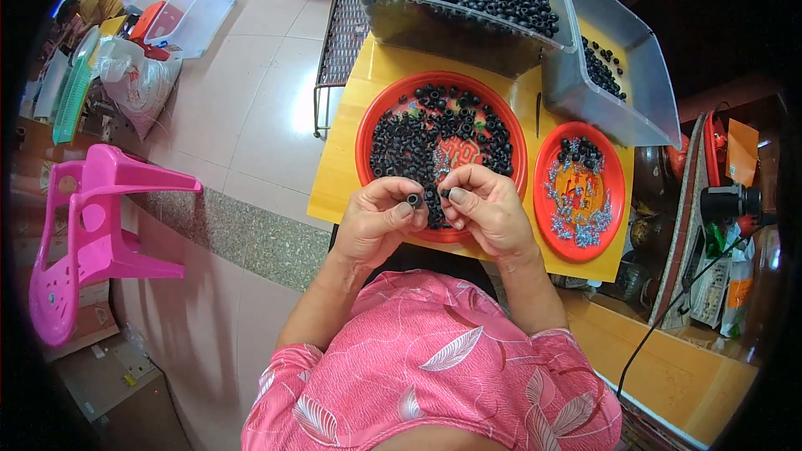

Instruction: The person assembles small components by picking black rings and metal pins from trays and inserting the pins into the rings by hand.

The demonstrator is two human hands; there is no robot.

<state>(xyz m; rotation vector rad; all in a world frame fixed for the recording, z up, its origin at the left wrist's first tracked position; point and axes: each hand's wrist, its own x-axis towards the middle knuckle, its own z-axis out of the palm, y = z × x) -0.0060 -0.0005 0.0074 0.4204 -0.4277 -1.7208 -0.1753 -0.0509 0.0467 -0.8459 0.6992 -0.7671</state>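
Note:
Over the near edge of a round red tray (365, 134), both hands are raised close together. My left hand (376, 219) pinches a small black ring-shaped plastic part (414, 200) between thumb and fingers, its round opening showing. A smaller black piece (445, 193) is held in the fingertips of my right hand (493, 207); its exact kind is too small to tell. The two pieces are a little apart. Many similar black parts (397, 142) lie in the tray below. To the right, another red tray (620, 200) holds small silvery metal pieces (581, 221) and a few black parts.
A large clear bin (451, 46) full of black parts stands at the far side of the yellow tabletop (338, 175). Beside it is another clear bin (647, 75). A thin dark stick (538, 114) lies between the trays. A pink plastic stool (104, 225) stands left.

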